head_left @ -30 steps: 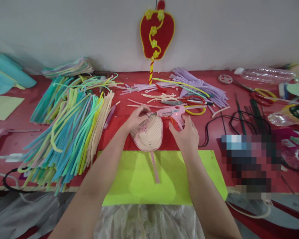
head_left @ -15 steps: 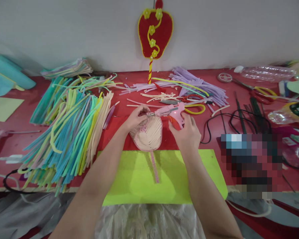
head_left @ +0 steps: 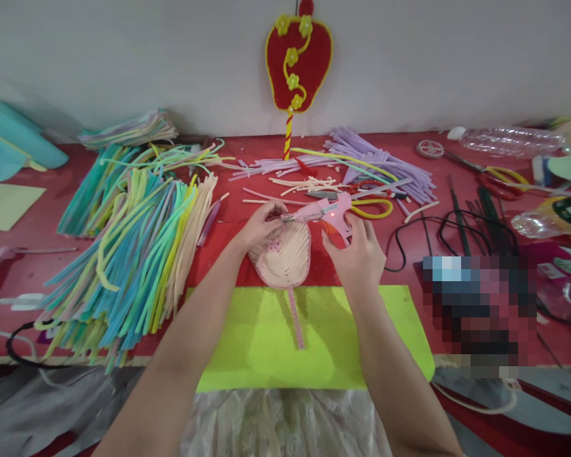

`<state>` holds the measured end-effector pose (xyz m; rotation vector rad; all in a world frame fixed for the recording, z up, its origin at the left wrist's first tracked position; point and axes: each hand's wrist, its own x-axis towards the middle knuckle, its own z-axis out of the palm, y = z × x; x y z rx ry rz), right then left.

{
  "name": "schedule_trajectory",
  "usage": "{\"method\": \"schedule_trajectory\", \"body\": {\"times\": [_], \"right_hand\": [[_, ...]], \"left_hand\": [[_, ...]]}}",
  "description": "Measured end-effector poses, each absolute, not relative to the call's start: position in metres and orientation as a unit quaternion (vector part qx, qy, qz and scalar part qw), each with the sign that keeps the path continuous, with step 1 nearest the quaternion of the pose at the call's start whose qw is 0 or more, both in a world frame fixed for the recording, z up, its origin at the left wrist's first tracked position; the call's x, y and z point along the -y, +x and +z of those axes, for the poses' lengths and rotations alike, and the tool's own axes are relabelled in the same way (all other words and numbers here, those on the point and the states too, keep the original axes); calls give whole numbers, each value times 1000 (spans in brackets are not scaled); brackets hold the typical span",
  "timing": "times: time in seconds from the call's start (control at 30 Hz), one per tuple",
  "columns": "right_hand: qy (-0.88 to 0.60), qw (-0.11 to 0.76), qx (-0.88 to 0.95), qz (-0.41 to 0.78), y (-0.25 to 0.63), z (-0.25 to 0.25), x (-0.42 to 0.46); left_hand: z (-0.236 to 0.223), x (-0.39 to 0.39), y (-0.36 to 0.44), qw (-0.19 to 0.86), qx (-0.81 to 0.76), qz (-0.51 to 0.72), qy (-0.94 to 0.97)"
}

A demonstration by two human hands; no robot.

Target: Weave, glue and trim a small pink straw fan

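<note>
A cream hand fan (head_left: 290, 257) with a pink fuzzy edge and pink handle lies in front of me, its handle over a lime-green mat (head_left: 247, 362). Small pink pipe-cleaner shapes (head_left: 275, 244) sit on its left part. My left hand (head_left: 261, 230) has its fingers closed at the fan's upper left edge; the exact spot between the fingertips is partly hidden. In my right hand (head_left: 361, 251) is a pink hot glue gun (head_left: 333, 212), a small light glowing on its side. Its nozzle points left, close to my left fingertips at the fan's top.
Bundles of coloured pipe cleaners (head_left: 137, 254) cover the left side. Behind lie purple pipe cleaners (head_left: 380, 162) and scissors (head_left: 374, 208). A red fan (head_left: 297, 66) leans on the wall. To the right are a black cord (head_left: 402, 244), more scissors (head_left: 504, 181) and bottles (head_left: 509, 139).
The glue gun has tilted, its rear rising slightly while the nozzle stays by my left fingertips. My right hand has shifted slightly right; my left hand is nearly still.
</note>
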<state>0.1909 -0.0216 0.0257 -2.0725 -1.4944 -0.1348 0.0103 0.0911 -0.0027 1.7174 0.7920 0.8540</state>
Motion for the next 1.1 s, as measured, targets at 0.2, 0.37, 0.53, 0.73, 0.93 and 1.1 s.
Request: {"method": "schedule_trajectory", "body": {"times": [0.2,0.37,0.53,0.73,0.93,1.1], "right_hand": [[-773,286,563,-51,188,25,22],[-777,287,559,-46,189,26,22],[-782,285,554,-38,189,24,22],[-791,281,543,-12,190,24,22],[-806,266,528,33,194,21,20],[-810,265,521,46,196,19,20]], "left_hand": [[0,-90,12,507,-329,354,714],[-1,-90,11,511,-329,357,709],[-7,-93,9,550,-321,360,681],[-5,-97,7,537,-314,332,709],[1,-98,5,507,-322,293,744],[-4,-98,5,511,-332,299,734]]}}
